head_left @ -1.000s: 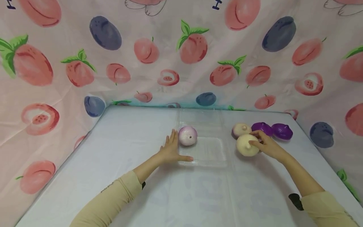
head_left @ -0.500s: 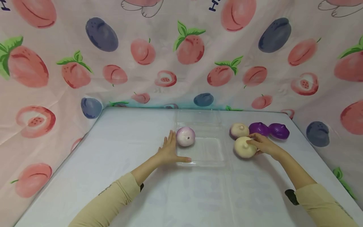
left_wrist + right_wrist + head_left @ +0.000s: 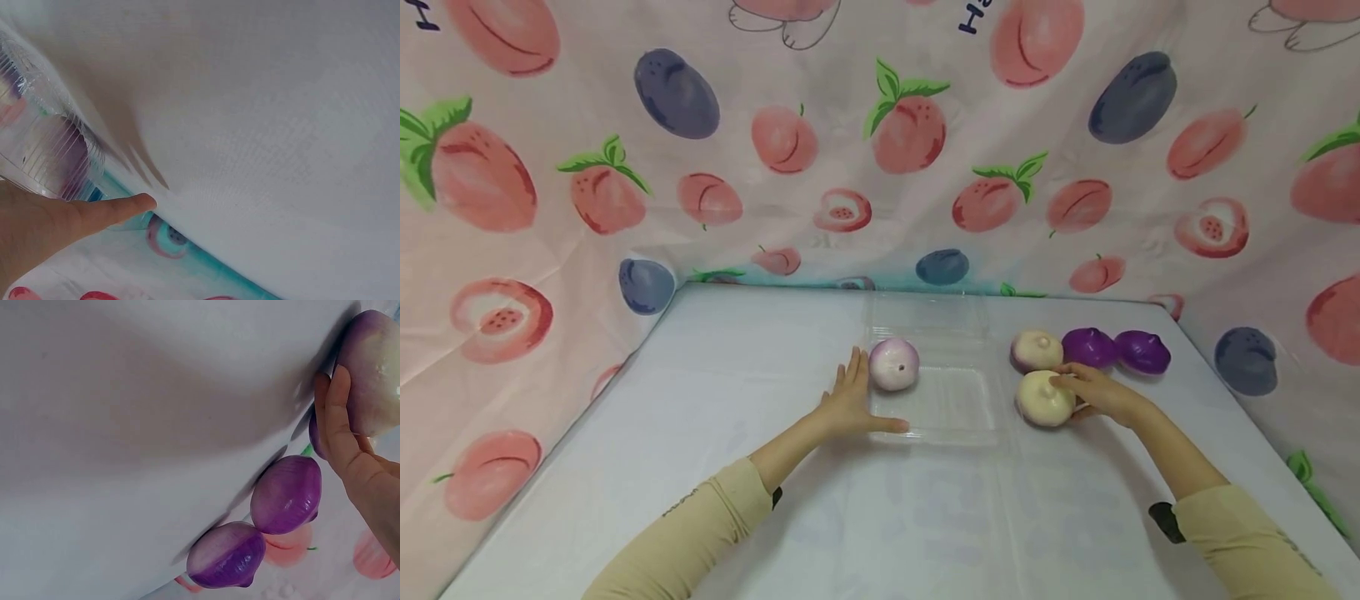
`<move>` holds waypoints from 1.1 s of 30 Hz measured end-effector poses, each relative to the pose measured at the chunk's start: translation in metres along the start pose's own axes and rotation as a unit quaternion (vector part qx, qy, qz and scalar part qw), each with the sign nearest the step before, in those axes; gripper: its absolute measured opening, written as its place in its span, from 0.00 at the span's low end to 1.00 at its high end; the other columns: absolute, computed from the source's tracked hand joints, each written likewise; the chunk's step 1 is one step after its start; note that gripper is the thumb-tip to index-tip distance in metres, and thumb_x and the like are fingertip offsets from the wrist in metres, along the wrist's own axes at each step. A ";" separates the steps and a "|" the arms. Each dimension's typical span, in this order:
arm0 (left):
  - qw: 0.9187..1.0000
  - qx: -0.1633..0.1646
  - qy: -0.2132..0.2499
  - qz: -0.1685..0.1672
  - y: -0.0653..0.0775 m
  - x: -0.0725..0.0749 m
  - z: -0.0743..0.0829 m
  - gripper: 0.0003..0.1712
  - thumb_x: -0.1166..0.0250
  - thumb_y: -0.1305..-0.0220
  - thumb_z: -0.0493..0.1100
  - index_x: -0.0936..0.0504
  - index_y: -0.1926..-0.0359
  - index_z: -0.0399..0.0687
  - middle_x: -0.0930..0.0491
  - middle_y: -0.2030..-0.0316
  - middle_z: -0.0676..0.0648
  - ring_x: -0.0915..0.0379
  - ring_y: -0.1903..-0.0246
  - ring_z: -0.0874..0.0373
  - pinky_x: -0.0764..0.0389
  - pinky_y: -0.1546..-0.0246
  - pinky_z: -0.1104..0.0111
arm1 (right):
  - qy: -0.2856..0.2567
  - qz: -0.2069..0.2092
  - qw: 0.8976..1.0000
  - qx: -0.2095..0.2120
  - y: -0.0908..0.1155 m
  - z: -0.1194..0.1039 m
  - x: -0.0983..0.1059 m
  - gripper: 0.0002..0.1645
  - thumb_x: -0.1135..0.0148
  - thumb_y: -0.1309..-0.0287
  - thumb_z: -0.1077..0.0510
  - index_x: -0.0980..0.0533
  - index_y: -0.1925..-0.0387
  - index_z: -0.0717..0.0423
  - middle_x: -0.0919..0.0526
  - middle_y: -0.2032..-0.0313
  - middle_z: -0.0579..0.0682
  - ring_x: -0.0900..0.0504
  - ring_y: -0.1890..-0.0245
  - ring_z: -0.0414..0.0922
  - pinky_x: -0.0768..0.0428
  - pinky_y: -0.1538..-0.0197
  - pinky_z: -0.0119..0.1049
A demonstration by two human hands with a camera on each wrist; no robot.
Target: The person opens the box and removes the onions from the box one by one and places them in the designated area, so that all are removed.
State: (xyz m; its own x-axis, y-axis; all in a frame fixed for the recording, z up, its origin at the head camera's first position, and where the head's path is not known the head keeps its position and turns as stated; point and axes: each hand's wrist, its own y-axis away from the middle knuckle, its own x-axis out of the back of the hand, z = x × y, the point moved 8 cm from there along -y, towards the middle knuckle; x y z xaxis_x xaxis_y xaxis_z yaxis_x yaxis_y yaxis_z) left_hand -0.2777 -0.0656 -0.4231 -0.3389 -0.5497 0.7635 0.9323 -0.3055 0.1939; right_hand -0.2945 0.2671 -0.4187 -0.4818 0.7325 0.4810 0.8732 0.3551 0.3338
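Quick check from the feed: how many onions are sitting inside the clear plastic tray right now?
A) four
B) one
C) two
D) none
B: only the pale pink onion lies in the clear tray, beside the left hand; the cream onion under the right hand and the other three onions sit on the table to the tray's right.

A white table (image 3: 775,367) bears a clear tray (image 3: 951,417) and onions (image 3: 1090,347).
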 end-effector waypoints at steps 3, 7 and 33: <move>1.000 0.000 0.001 0.001 0.000 0.000 0.001 0.76 0.27 0.59 0.67 0.68 0.27 0.40 0.75 0.26 0.42 0.75 0.28 0.36 0.54 0.39 0.32 | 0.000 0.001 1.000 0.000 0.000 0.000 0.001 0.32 0.58 0.30 0.50 0.46 0.40 0.76 0.31 0.48 0.70 0.23 0.56 0.48 0.19 0.54 0.45; 1.000 0.000 -0.002 -0.004 0.001 0.000 0.001 0.76 0.28 0.59 0.67 0.69 0.27 0.40 0.76 0.26 0.42 0.75 0.28 0.37 0.54 0.39 0.32 | 0.002 0.004 1.000 -0.002 0.001 0.002 0.001 0.33 0.59 0.30 0.50 0.46 0.39 0.75 0.34 0.45 0.73 0.23 0.53 0.53 0.20 0.53 0.46; 1.000 0.002 -0.011 -0.003 0.000 0.000 0.000 0.76 0.28 0.59 0.67 0.69 0.27 0.39 0.75 0.26 0.41 0.74 0.28 0.36 0.53 0.39 0.32 | 0.066 0.002 0.994 0.081 0.015 -0.002 -0.001 0.44 0.38 0.42 0.57 0.49 0.32 0.65 0.44 0.39 0.76 0.24 0.50 0.63 0.22 0.58 0.46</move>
State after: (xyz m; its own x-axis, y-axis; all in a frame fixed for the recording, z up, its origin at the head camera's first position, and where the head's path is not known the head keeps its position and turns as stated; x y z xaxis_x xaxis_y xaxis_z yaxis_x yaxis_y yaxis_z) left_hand -0.2772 -0.0656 -0.4233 -0.3406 -0.5302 0.7764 0.9311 -0.3048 0.2003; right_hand -0.2815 0.2705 -0.4128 -0.4738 0.6557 0.5879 0.8707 0.4490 0.2009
